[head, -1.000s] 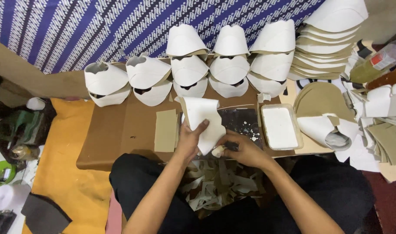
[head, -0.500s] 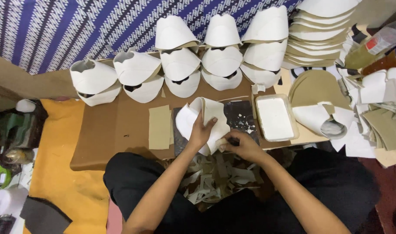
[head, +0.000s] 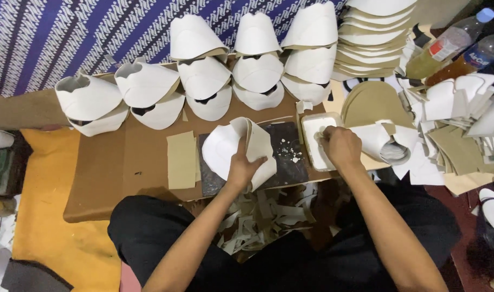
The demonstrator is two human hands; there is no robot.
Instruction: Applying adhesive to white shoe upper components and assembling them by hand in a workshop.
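My left hand (head: 242, 166) grips a curved white shoe-upper piece (head: 225, 146) with a tan lining, held over a dark work slab (head: 287, 157) on a low cardboard board (head: 128, 162). My right hand (head: 340, 146) reaches into a shallow white tray of white paste (head: 313, 140) to the right of the slab, fingers curled down into it. I cannot tell whether the fingers hold anything.
Stacks of shaped white uppers (head: 214, 75) line the far edge of the board, and a tall pile (head: 369, 48) stands at the right. Flat white and tan cut pieces (head: 458, 135) heap at the right with two bottles (head: 447, 46). A tan strip (head: 181, 159) lies left of the slab. Paper scraps (head: 263, 216) fill my lap.
My right hand has moved from beside the held piece to the right, into the white tray. My left hand keeps the white piece, turned more upright.
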